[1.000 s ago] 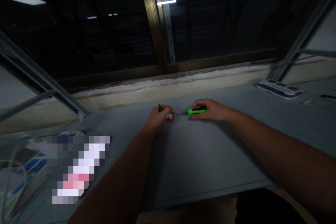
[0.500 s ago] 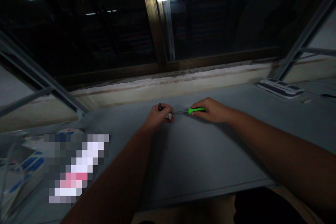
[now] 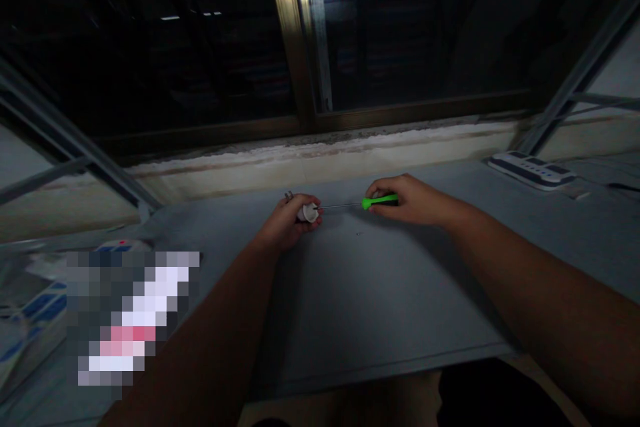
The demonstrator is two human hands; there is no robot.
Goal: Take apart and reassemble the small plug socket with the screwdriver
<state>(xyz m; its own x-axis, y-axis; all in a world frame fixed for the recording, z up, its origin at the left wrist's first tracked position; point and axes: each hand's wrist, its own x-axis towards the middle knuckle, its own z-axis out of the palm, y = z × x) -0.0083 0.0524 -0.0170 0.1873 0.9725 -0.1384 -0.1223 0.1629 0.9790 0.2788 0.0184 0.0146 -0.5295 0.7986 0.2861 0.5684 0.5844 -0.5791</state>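
A small white plug-like part (image 3: 311, 213) with metal prongs is held in my left hand (image 3: 287, 223), its open round face turned to the right. My right hand (image 3: 407, 199) is closed around the green and black handle of a screwdriver (image 3: 373, 202). The thin shaft runs left, level with the table, and its tip meets the white part's face. A tiny object (image 3: 359, 233), too small to name, lies on the grey table (image 3: 380, 300) below the shaft.
At the back right lies a white and dark power strip (image 3: 531, 171). Another white and blue strip (image 3: 47, 303) and a pixelated patch are at the left. Metal frame bars (image 3: 75, 130) stand on both sides, before a dark window (image 3: 200, 47).
My left hand has shifted slightly left and turned the white part, so its open face now shows. My right hand and the screwdriver have moved a little up and right.
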